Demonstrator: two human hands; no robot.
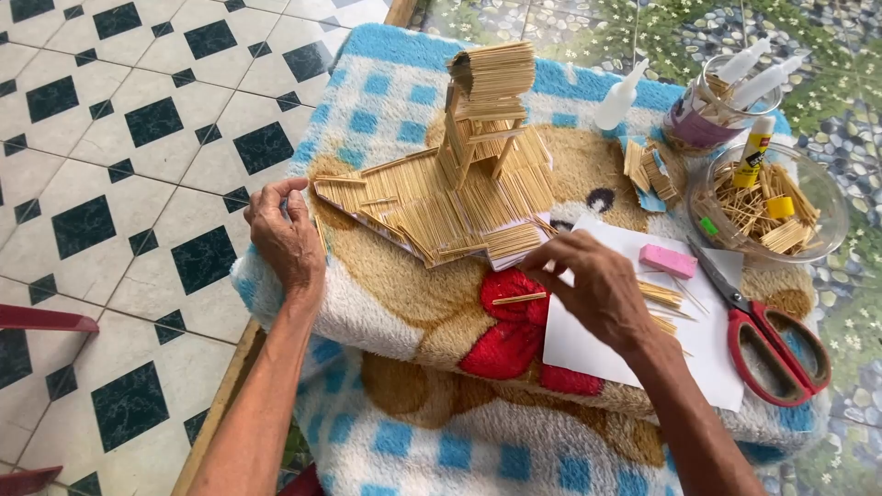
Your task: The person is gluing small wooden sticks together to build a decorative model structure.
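Wooden toothpick model house (459, 184) sat on blanket (386, 294). Left hand (285, 234) curled, fingertips touching model's left edge. Right hand (593, 285), just below model, pinched 1 toothpick (517, 298) above white paper (643, 358).

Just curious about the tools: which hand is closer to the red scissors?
Right. The right hand rests on the white paper just beside the red scissors; the left hand is across the stick model.
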